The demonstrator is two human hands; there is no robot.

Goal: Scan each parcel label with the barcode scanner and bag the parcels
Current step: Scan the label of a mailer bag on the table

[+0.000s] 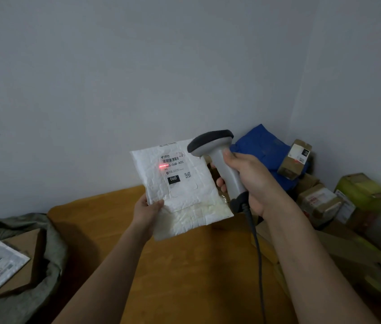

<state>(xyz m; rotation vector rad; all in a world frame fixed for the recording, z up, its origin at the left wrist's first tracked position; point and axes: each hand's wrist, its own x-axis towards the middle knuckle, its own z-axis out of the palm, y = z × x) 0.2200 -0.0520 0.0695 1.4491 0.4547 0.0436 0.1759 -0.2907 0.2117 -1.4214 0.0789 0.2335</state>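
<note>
Left hand (147, 210) pinches the lower left corner of a white padded parcel (182, 190), held up above the table (184, 265), label (175, 170) facing the person. Right hand (252, 181) has its fingers wrapped round the grey scanner (219, 157) handle, head just beside the parcel's top right. Red scan line (164, 166) sits on the label under the barcode. Green bag (51, 249) at left holds a box and a flat mailer. Boxes (320, 202) and blue bag (262, 148) piled in the right corner.

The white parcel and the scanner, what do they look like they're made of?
The white parcel looks like a soft plastic mailer, matte and heavily crinkled; padding can't be told. The scanner looks like hard molded plastic, smooth light grey with a darker head; the right hand has it by the grip.
</note>
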